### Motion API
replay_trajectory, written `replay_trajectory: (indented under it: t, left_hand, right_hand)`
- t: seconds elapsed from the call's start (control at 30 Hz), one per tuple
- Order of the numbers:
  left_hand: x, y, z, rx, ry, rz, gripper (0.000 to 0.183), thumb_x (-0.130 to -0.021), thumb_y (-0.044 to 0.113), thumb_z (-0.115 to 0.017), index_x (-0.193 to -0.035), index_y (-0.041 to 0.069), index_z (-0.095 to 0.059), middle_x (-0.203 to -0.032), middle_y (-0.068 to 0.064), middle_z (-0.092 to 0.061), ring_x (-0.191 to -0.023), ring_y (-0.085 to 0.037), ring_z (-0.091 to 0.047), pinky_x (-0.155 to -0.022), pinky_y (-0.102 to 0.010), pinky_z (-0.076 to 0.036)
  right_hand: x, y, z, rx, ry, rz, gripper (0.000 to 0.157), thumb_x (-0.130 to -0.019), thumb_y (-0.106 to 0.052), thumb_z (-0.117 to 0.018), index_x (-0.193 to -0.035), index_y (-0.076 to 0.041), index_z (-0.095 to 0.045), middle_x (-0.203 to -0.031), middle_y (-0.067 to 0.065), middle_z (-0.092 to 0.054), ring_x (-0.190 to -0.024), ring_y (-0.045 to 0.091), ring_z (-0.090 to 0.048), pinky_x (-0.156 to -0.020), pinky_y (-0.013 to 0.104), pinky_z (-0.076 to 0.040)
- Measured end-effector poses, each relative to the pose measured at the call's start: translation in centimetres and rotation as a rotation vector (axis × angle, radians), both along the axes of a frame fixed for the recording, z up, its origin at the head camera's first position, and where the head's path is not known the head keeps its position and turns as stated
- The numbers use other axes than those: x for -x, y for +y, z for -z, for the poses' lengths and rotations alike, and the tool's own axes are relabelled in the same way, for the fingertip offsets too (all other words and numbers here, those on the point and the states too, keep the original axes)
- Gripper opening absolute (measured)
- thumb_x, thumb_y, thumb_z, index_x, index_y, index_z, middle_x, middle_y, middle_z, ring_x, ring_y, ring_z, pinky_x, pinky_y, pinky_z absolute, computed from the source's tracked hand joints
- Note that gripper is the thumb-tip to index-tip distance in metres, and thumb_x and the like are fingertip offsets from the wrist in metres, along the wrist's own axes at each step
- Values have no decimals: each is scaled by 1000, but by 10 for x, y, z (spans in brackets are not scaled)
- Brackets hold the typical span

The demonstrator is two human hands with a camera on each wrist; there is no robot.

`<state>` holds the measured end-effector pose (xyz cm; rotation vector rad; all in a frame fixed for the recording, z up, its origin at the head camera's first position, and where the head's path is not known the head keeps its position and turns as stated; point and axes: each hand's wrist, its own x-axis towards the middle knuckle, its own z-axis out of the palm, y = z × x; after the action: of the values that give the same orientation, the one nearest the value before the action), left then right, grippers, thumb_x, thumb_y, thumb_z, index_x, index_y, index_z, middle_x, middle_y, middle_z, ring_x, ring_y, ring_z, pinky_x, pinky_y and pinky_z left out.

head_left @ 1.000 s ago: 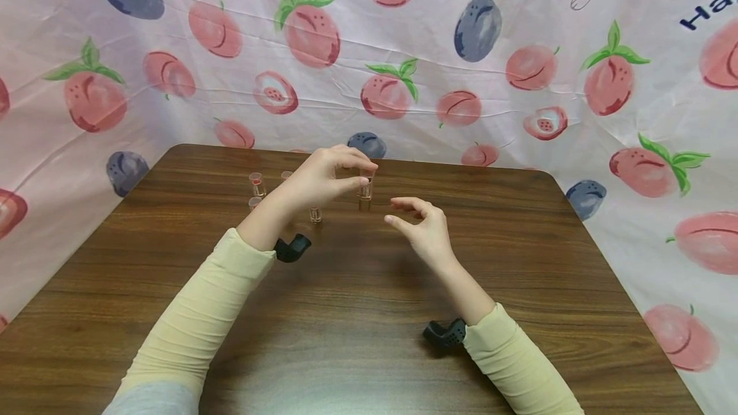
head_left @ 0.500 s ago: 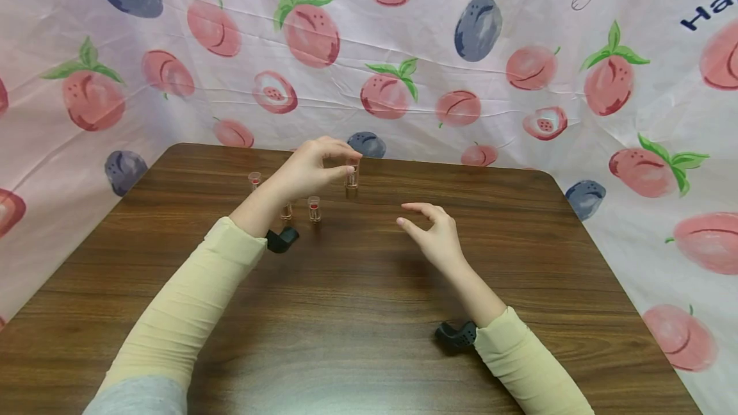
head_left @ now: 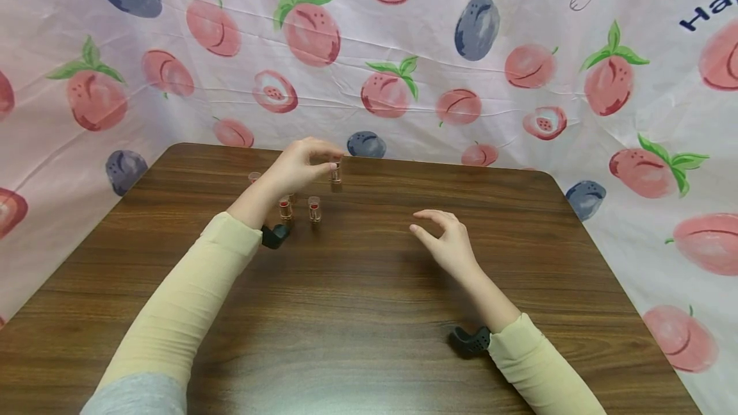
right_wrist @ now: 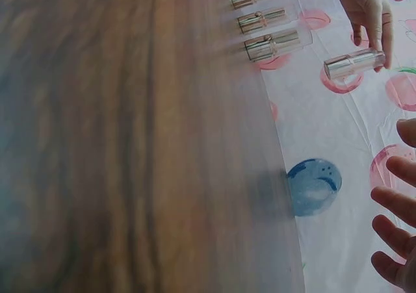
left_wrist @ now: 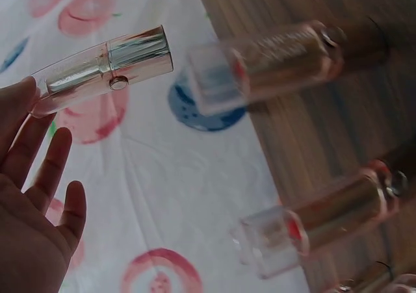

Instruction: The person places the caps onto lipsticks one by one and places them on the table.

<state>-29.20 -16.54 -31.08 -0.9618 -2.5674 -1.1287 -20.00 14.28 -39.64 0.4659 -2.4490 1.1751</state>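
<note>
My left hand (head_left: 298,164) pinches a lipstick (head_left: 336,175) with a clear cap, thumb and fingertips at the cap end. The lipstick hangs base down over the far part of the table. In the left wrist view, the held lipstick (left_wrist: 107,69) shows a shiny metallic base with a small round stud. Standing lipsticks near that hand include one (head_left: 314,209) and another (head_left: 285,208), both red-tipped under clear caps. More stand behind, partly hidden by the left wrist. My right hand (head_left: 448,241) hovers over the table, fingers loosely curved, holding nothing.
The dark wood-grain table (head_left: 369,300) ends at a far edge against a fruit-printed cloth backdrop (head_left: 426,31). A black wrist mount (head_left: 275,235) on the left arm sits close to the standing lipsticks. Another black mount (head_left: 469,341) is on the right wrist.
My left hand has carried the lipstick leftward and slightly back, toward the standing lipsticks. My right hand has drifted right and a little nearer, still holding nothing.
</note>
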Motion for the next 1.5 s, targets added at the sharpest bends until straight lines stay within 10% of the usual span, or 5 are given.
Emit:
replay_trajectory:
  t: [1.5]
  left_hand:
    - [31,-25,48,176,-104,-205,27,-91,12,-67,-116,4,-69,-116,-12,-66,-124,-33,-44,-105,-54,-15]
  right_hand:
    - [-16,54,-39,-72,-18,70,37,-91,-25,-68,-122,-4,-64,-133,14,-55,-129,32,-42,-101,53,-32]
